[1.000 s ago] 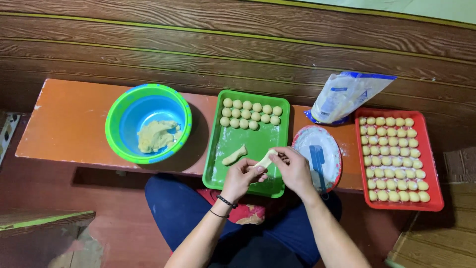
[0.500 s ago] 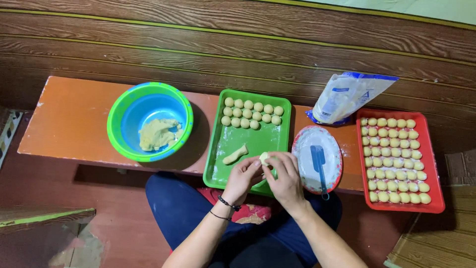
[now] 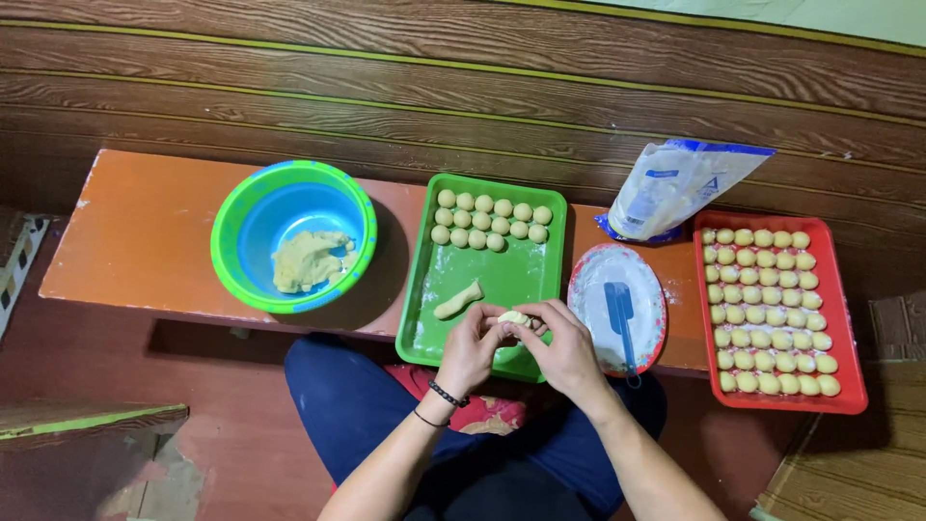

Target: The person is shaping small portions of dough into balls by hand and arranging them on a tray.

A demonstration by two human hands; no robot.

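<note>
low orange bench [image 3: 145, 232] against dark wooden plank wall [image 3: 386, 87], reddish floor [image 3: 231, 444]

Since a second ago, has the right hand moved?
Yes. The right hand has shifted left, away from the white plate, meeting the left hand around a dough piece over the green tray's near edge.

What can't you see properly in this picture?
- Head view: most of the small pale dough piece is hidden by the fingers of the left hand and right hand.
- Near edge of the green rectangular plastic tray: covered by both hands.
- Contents of the white plastic bag: the bag hides them.
- Person's forearms: cut off by the bottom edge.
</note>
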